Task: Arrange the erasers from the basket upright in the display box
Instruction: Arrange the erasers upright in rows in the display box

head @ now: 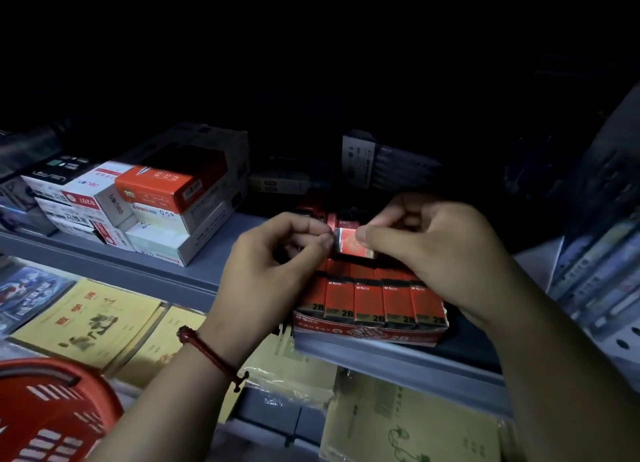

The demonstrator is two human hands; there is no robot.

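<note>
The left hand (277, 253) pinches the left end of a red eraser (353, 241) with curled fingertips. The right hand (443, 250) grips the eraser's other end under the thumb. The eraser is held just above the display box (367, 335), where a row of red erasers (367, 302) stands upright. The box sits on a grey shelf (138, 264). The red basket (52, 409) lies at lower left.

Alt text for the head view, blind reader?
The left hand and right hand pinch one small red-wrapped eraser above a red cardboard display box on a grey metal shelf, its front row of red 2B erasers upright. Red plastic basket lower left.
</note>
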